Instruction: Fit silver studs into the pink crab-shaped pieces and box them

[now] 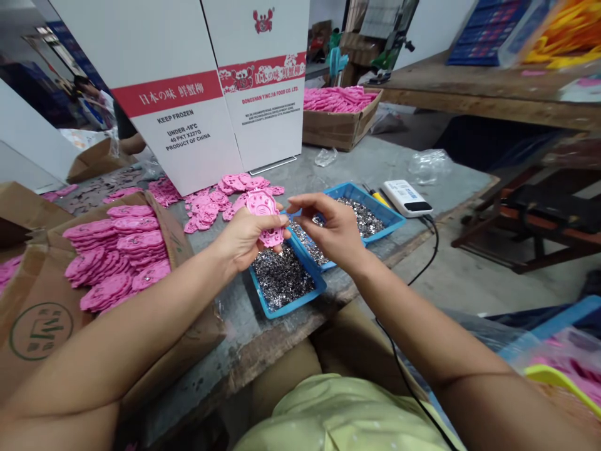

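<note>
My left hand [245,237] grips a pink plastic piece [263,212] and holds it up over the blue trays. My right hand [331,228] is just to its right, thumb and forefinger pinched together near the piece's edge on something too small to name. Below the hands sit two blue trays: the near tray [263,294] and the far tray [387,216], both full of small silvery metal bits [282,275].
A cardboard box [42,307] of stacked pink pieces [115,254] lies at the left. Loose pink pieces [211,203] lie before white cartons [197,88]. Another box of pink pieces [338,122] stands behind. A white device [406,197] with a black cable rests near the table edge.
</note>
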### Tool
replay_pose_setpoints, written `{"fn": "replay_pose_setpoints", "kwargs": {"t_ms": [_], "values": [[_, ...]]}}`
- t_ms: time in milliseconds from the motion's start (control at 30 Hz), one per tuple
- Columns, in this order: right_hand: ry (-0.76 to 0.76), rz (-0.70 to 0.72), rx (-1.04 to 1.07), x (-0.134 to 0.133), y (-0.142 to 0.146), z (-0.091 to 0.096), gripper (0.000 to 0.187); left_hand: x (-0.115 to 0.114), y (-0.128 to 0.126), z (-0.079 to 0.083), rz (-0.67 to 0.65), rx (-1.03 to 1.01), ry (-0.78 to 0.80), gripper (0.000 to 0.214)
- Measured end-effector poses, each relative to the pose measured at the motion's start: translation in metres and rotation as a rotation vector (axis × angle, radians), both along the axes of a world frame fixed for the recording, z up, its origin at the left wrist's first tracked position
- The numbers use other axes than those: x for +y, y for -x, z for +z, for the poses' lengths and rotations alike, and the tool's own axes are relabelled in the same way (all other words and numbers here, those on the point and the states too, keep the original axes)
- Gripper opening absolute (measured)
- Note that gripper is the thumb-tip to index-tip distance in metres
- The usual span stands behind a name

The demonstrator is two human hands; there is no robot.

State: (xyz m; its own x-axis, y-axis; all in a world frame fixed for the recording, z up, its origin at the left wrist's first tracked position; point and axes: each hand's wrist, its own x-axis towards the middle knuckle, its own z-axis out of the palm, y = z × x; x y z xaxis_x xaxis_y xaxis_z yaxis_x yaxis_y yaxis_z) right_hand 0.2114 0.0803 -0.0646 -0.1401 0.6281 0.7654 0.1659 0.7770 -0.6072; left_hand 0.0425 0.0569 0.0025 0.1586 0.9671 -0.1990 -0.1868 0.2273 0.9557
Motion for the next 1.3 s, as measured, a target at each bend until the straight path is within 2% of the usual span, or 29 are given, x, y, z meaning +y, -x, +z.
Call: {"fn": "replay_pose_setpoints", "kwargs": {"t_ms": [67, 133, 233, 400, 533, 733, 800, 867, 1000, 1133, 1300], "values": [[0.247, 0.076, 0.129, -0.001, 0.000, 0.004, 0.010, 0.000, 0.000, -0.002, 0.016, 0.010, -0.030, 0.039], [0.423, 0.152, 0.188, -0.001, 0.000, 0.009, 0.023, 0.001, 0.001, -0.005, 0.015, 0.019, -0.072, 0.041], [0.566, 0.274, 0.152, 0.000, 0.000, 0.016, 0.041, 0.001, 0.002, -0.009, 0.002, 0.035, -0.131, 0.042], [0.720, 0.390, 0.150, 0.006, -0.002, 0.018, 0.047, -0.001, 0.001, -0.009, -0.022, 0.050, -0.129, 0.040], [0.730, 0.344, 0.328, 0.006, -0.004, 0.017, 0.046, -0.001, 0.002, 0.001, -0.072, -0.070, -0.115, 0.032], [0.746, 0.325, 0.565, -0.011, -0.002, 0.022, 0.041, -0.008, 0.003, 0.010, -0.143, -0.212, -0.157, 0.039], [0.715, 0.289, 0.580, -0.018, 0.000, 0.023, 0.035, -0.011, 0.002, 0.010, -0.140, -0.206, -0.190, 0.038], [0.624, 0.222, 0.594, -0.024, 0.003, 0.023, 0.030, -0.013, 0.000, 0.008, -0.146, -0.196, -0.240, 0.041], [0.483, 0.161, 0.607, -0.030, 0.007, 0.025, 0.022, -0.013, 0.001, 0.004, -0.189, -0.111, -0.455, 0.049], [0.483, 0.150, 0.575, -0.030, 0.009, 0.026, 0.018, -0.012, 0.003, 0.000, -0.189, -0.001, -0.610, 0.047], [0.538, 0.262, 0.576, -0.028, 0.012, 0.025, 0.021, -0.012, 0.004, -0.001, -0.206, 0.074, -0.678, 0.046]]}}
